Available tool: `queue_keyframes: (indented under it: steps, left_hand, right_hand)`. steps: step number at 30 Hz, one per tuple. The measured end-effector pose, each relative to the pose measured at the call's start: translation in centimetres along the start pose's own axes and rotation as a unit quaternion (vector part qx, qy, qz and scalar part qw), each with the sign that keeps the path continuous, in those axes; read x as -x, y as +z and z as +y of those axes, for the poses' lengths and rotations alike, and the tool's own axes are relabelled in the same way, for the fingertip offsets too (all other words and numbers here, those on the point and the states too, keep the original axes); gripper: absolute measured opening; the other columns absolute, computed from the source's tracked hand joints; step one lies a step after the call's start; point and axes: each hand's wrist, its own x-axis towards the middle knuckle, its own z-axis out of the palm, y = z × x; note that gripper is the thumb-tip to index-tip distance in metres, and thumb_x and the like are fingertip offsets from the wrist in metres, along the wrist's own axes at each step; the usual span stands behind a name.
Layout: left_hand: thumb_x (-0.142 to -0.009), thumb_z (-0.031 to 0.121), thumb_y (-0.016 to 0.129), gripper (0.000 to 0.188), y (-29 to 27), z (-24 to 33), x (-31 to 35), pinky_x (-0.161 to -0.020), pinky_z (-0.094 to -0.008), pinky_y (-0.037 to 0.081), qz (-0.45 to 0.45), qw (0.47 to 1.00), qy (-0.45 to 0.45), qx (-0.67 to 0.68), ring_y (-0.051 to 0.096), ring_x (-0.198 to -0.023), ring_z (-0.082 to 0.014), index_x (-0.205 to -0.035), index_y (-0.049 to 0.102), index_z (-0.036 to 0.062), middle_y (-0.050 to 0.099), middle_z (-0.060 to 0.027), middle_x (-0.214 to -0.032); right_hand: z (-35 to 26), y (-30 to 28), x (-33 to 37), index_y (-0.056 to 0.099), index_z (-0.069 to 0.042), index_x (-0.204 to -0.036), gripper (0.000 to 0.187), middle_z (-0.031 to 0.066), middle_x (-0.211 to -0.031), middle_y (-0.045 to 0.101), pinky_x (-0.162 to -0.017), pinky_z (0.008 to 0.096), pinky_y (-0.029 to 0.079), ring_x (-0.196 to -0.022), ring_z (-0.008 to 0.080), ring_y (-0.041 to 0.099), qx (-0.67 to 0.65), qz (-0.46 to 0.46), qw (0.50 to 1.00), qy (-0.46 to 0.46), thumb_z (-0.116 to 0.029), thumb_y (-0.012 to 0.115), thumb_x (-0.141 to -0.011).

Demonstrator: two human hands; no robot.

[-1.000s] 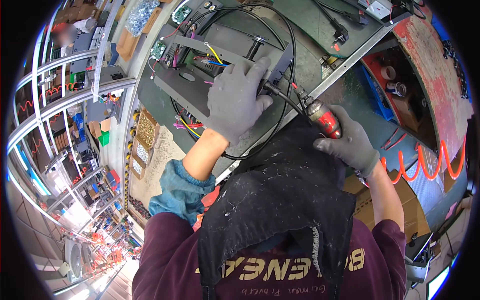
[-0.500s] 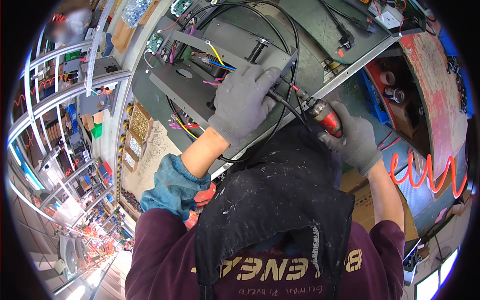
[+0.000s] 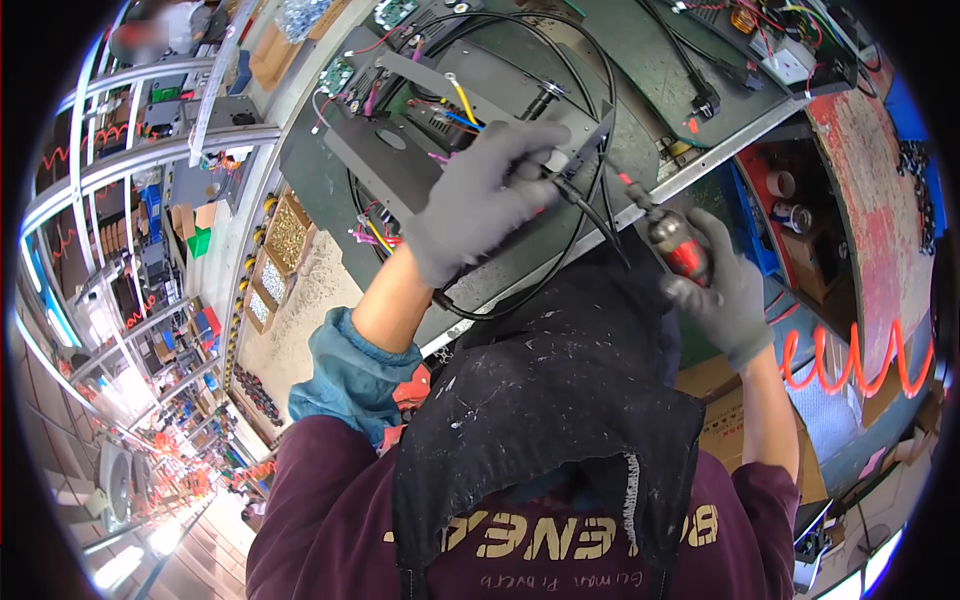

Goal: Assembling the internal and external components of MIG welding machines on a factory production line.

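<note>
A dark grey sheet-metal housing [image 3: 375, 150] with wires and small boards lies on the bench's green surface. Over its near right side is my left hand [image 3: 480, 200] in a grey glove. The fingers are bent and pinched together near a black cable [image 3: 578, 200] at the housing's edge; motion blur hides what is between them. Out to the right, my gloved right hand [image 3: 728, 295] is closed around a red and black power screwdriver [image 3: 680, 248]. Its tip points up and left, apart from the housing. A yellow wire [image 3: 462, 100] and a blue one stick up from the housing.
Loops of black cable surround the housing. A plug [image 3: 706, 100] lies farther right, near another wired unit [image 3: 790, 60]. Trays of small screws [image 3: 284, 235] stand at the left. An orange coiled hose [image 3: 850, 365] hangs at the right, beside an open shelf [image 3: 800, 210].
My right hand and the screwdriver have drawn right and slightly down, away from the housing. My left hand's fingers have curled in near the cable. The whole view has shifted slightly.
</note>
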Motion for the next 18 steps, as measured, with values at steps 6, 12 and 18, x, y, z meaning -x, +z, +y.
queue_keyframes:
  steps: [6, 12, 18]
  left_hand:
    - [-0.093, 0.005, 0.052, 0.032, -0.3, -2.4, 3.7, -0.084, -0.029, 0.053, 0.031, 0.745, -0.098, 0.659, 0.062, -0.096, -0.021, -0.124, 0.052, -0.0025, 0.06, -0.0141, -0.114]
    - [-0.095, 0.02, 0.057, 0.033, 1.2, -3.2, 8.0, -0.065, -0.0253, 0.048, 0.079, 0.673, -0.107, 0.728, 0.054, -0.075, -0.0134, -0.123, 0.052, 0.003, 0.063, -0.0106, -0.103]
    - [-0.097, 0.021, 0.055, 0.03, 1.8, -2.4, 11.6, -0.059, -0.0249, 0.046, 0.156, 0.649, -0.094, 0.738, 0.055, -0.069, -0.0117, -0.117, 0.054, -0.0003, 0.062, -0.0062, -0.092]
  right_hand:
    - [-3.8, 1.2, 2.1, 0.046, -0.006, -0.127, 0.079, 0.0195, -0.092, 0.063, -0.074, 0.0402, 0.049, -0.088, 0.0409, 0.064, -0.158, -0.007, 0.987, -0.032, -0.063, 0.065, -0.076]
    - [-7.7, 2.5, 3.3, 0.046, -0.005, -0.126, 0.073, 0.0185, -0.094, 0.062, -0.076, 0.0379, 0.048, -0.087, 0.0371, 0.064, -0.171, -0.107, 0.978, -0.048, -0.056, 0.066, -0.079]
    - [-9.6, 4.4, 4.4, 0.046, -0.004, -0.126, 0.068, 0.0209, -0.095, 0.063, -0.075, 0.0407, 0.049, -0.089, 0.0398, 0.064, -0.149, -0.153, 0.973, -0.084, -0.051, 0.065, -0.081]
